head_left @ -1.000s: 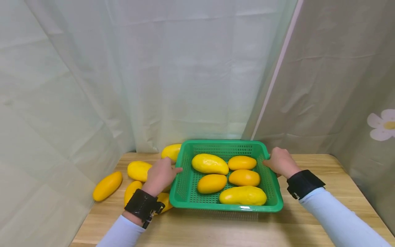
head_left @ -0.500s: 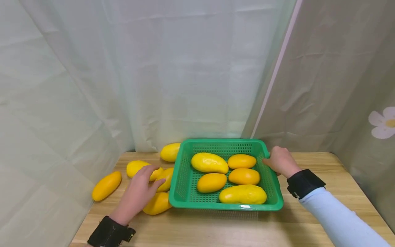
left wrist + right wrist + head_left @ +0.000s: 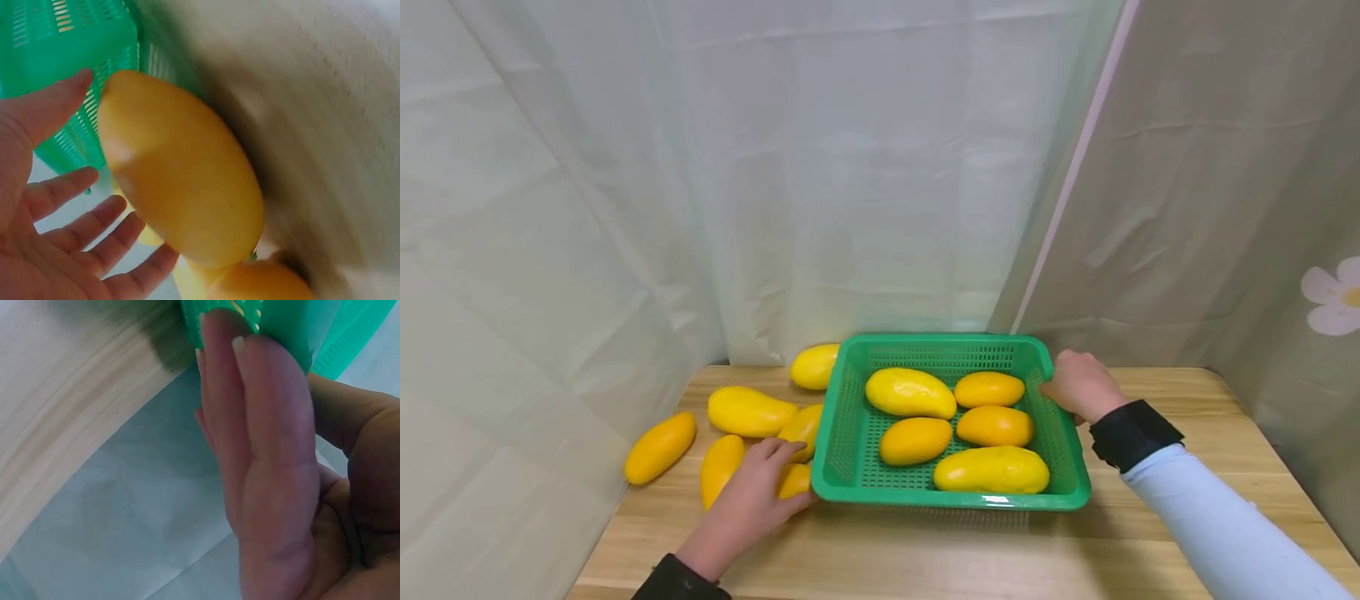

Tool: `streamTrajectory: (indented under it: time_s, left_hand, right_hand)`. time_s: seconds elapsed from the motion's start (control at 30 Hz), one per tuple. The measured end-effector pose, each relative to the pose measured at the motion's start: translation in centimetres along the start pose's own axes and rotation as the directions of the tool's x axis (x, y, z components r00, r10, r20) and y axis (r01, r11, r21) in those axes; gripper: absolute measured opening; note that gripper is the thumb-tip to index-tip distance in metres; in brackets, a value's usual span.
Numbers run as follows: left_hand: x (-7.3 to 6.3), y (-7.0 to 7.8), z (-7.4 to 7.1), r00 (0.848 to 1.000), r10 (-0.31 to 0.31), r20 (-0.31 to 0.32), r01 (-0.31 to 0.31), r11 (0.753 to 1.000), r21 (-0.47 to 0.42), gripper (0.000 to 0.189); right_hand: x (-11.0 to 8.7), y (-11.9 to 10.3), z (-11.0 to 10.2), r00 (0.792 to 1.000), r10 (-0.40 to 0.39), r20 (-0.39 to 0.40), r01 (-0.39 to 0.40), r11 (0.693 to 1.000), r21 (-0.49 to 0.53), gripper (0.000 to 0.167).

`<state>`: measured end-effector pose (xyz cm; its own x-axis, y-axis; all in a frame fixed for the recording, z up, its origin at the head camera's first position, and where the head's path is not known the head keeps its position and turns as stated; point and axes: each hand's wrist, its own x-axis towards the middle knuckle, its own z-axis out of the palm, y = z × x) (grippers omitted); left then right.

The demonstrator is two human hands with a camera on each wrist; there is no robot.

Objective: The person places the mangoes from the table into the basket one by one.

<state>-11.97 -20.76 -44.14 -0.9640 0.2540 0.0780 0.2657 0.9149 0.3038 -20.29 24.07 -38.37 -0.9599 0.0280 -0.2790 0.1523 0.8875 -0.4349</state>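
Observation:
My left hand (image 3: pixel 747 503) reaches over an orange-yellow mango (image 3: pixel 181 169) lying beside the left wall of a green plastic basket (image 3: pixel 947 501). In the left wrist view its fingers are spread and slightly bent along one side of the mango, with the thumb near one end; they are not closed round it. Part of this mango is hidden by the hand in the head view. My right hand (image 3: pixel 1082 388) grips the basket's right rim, thumb over the edge and fingers outside, as the right wrist view shows. Several yellow and orange mangoes (image 3: pixel 912 393) lie apart inside the basket.
Several more mangoes lie left of the basket on the wooden table (image 3: pixel 925 558), among them a yellow one (image 3: pixel 751 412), an orange one (image 3: pixel 722 468) and one at far left (image 3: pixel 660 447). Pale curtains (image 3: pixel 880 183) hang behind and at the sides.
My left hand has let go of the basket's left rim, drawn back toward me and come down over the near mango. The right hand keeps its grip; the basket stays in place.

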Motion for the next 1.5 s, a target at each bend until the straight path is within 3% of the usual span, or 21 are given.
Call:
streamTrajectory:
  time_s: [0.3, 0.63, 0.8, 0.93, 1.13, 1.5]
  left_hand:
    - [0.1, -0.1, 1.2, 0.995, -0.096, 0.037, 0.093, 0.994, 0.059, 0.062]
    - [0.0, 0.0, 1.3, 0.992, -0.118, 0.043, 0.116, 0.992, 0.044, 0.064]
    - [0.0, 0.0, 1.1, 0.990, -0.116, 0.075, 0.114, 0.993, 0.024, 0.063]
    - [0.0, 0.3, 0.6, 0.979, -0.138, 0.147, 0.136, 0.990, 0.028, 0.061]
    - [0.1, 0.3, 0.1, 0.944, -0.175, 0.280, 0.179, 0.984, 0.011, 0.064]
    - [-0.3, -0.4, -0.5, 0.930, -0.213, 0.301, 0.233, 0.972, -0.030, 0.070]
  right_hand:
    - [-0.2, -0.3, 0.4, 1.000, -0.015, -0.020, 0.015, 0.999, -0.032, 0.024]
    - [-0.3, -0.3, 0.4, 1.000, -0.002, -0.027, 0.001, 0.999, -0.043, 0.025]
    - [-0.2, -0.2, 0.5, 1.000, 0.002, -0.024, -0.003, 0.999, -0.042, 0.025]
    - [-0.2, -0.2, 0.6, 1.000, 0.002, -0.029, -0.003, 0.999, -0.050, 0.026]
    - [-0.2, -0.1, 0.6, 0.999, 0.014, -0.033, -0.016, 0.998, -0.053, 0.026]
    - [-0.3, -0.1, 0.5, 0.999, -0.004, -0.052, 0.001, 0.998, -0.063, 0.026]
